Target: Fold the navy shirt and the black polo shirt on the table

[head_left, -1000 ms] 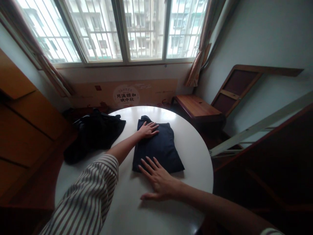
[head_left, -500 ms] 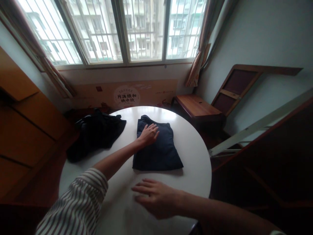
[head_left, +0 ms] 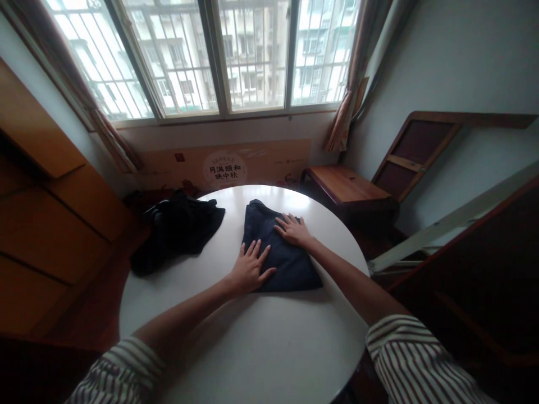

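Observation:
A folded dark navy garment [head_left: 282,258] lies flat on the white round table [head_left: 261,336]; its exact kind I cannot tell. My left hand [head_left: 249,269] rests on its near left part, fingers spread. Across its far right corner lies my right hand [head_left: 293,230], palm down with the fingers stretched out. Neither hand grips anything. To the left, a heap of black cloth [head_left: 181,227] sits on the table, partly past its edge.
Beyond the table's right side stands a low wooden stool [head_left: 347,185], with a wooden frame [head_left: 408,151] leaning near the wall. Orange-brown cabinets [head_left: 46,224] line the left. A printed board [head_left: 261,163] is under the barred window [head_left: 256,56].
My left hand has slid nearer and left over the folded garment. My right hand has moved from above the near table onto the garment's far right corner. The view has shifted slightly.

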The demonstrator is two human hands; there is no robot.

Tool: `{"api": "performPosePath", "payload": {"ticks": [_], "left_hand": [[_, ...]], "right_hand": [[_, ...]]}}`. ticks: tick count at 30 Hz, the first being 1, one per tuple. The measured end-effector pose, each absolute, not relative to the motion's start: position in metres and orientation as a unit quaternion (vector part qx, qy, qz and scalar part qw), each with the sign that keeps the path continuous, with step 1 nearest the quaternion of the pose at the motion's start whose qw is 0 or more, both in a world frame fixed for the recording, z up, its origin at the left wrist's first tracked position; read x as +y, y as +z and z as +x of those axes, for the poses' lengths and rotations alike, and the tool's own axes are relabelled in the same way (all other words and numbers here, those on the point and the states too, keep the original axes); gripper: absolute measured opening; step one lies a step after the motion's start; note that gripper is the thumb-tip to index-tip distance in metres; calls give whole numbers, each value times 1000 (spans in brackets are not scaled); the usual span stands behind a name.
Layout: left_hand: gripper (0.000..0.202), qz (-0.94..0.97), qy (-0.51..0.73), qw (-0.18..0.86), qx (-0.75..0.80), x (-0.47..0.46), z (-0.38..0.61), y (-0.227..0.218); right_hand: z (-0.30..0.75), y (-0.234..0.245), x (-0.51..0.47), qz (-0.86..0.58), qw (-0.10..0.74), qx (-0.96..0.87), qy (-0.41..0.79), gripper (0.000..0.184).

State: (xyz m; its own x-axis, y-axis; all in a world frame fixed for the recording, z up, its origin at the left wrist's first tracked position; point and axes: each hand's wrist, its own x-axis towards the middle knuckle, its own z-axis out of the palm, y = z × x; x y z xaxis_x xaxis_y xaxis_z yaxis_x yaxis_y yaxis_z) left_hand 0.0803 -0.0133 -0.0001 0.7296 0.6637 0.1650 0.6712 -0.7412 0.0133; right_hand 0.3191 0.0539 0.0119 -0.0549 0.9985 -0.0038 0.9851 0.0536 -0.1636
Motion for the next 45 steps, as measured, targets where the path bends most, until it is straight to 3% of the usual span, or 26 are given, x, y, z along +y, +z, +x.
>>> {"api": "performPosePath", "payload": {"ticks": [10, 18, 23, 30, 33, 39, 42, 45], "left_hand": [[58, -914, -15, 52, -402, 100, 97, 20], [59, -902, 0, 20, -432, 133, 96, 14], [58, -914, 14, -3, -405, 137, 95, 19], [55, -913, 10, -25, -406, 144, 94, 19], [56, -912, -2, -37, -410, 145, 93, 16], [54, -902, -39, -88, -421, 143, 93, 15], [53, -885, -78, -134, -439, 143, 96, 16], [57, -844, -150, -184, -481, 148, 99, 17]], "right_hand": [[323, 7, 59, -702, 45, -708, 63, 67], [322, 16, 58, -698, 33, -714, 42, 64], [294, 29, 59, -591, 51, -805, 5, 59], [217, 10, -16, -491, 95, -862, 87, 100], [202, 11, -69, -409, 122, -893, 144, 106], [195, 26, -134, -307, 155, -919, 192, 93], [202, 39, -127, -268, 184, -924, 201, 69], [230, 57, -90, -345, 283, -877, 177, 41]]}}
